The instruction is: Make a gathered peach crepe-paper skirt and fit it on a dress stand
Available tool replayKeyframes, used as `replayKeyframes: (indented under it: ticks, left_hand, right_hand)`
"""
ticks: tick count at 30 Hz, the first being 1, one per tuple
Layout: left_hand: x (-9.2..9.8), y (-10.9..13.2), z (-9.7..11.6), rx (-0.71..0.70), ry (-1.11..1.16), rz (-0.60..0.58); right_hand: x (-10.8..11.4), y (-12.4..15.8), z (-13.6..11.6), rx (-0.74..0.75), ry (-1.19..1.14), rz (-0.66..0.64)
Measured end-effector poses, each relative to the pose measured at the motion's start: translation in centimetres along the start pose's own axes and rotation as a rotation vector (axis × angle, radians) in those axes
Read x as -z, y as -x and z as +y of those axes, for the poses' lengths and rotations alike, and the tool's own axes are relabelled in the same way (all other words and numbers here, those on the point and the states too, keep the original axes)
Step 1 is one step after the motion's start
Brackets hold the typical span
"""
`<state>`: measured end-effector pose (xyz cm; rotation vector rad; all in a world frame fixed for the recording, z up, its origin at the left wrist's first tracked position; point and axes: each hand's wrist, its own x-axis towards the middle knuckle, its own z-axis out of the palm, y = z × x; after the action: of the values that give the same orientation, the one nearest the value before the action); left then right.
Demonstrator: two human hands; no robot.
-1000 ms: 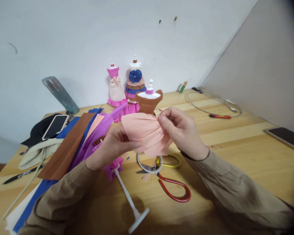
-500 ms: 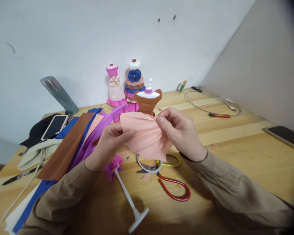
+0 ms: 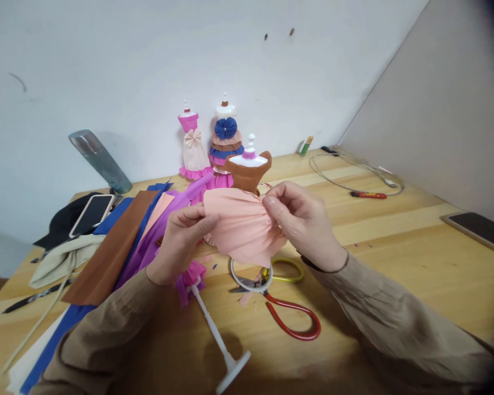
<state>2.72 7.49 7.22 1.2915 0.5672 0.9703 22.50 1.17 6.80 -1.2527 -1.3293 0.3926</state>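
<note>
A peach paper piece (image 3: 242, 222), pleated and fanned out, hangs in the air between both hands. My left hand (image 3: 183, 236) pinches its left edge between thumb and fingers. At the gathered upper right edge, my right hand (image 3: 302, 219) grips it with thumb and forefinger. Just behind is a small dress form with a brown top (image 3: 247, 173), its lower part hidden by the paper. Below the paper lie red-handled scissors (image 3: 294, 318), yellow-handled scissors (image 3: 290, 270) and a white ring (image 3: 233, 269). A white stand (image 3: 214, 323) lies tilted beside them.
Two dressed forms, one pink and cream (image 3: 194, 151), one layered with a blue flower (image 3: 226, 129), stand by the wall. Coloured paper strips (image 3: 111, 247), a phone (image 3: 93, 214) and a spray bottle (image 3: 101, 159) are left. Right are a cable (image 3: 325, 178) and another phone (image 3: 480, 230).
My left thumb has drawn back slightly to the left along the peach paper, and the paper's lower edge has lifted a little. My right hand keeps its pinch.
</note>
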Motion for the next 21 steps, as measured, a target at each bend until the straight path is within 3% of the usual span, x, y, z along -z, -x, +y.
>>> replayKeyframes:
  ticks: [6, 13, 21]
  left_hand:
    - [0.01, -0.01, 0.07, 0.009, -0.044, 0.035]
    - [-0.15, -0.21, -0.02, 0.189, 0.121, -0.124]
    - [-0.14, 0.12, 0.02, 0.19, 0.12, -0.02]
  right_hand:
    - [-0.02, 0.07, 0.0, -0.001, -0.013, 0.0]
    - [-0.12, 0.11, -0.23, 0.03, -0.005, -0.014]
    - [-0.17, 0.15, -0.12, 0.015, -0.028, -0.024]
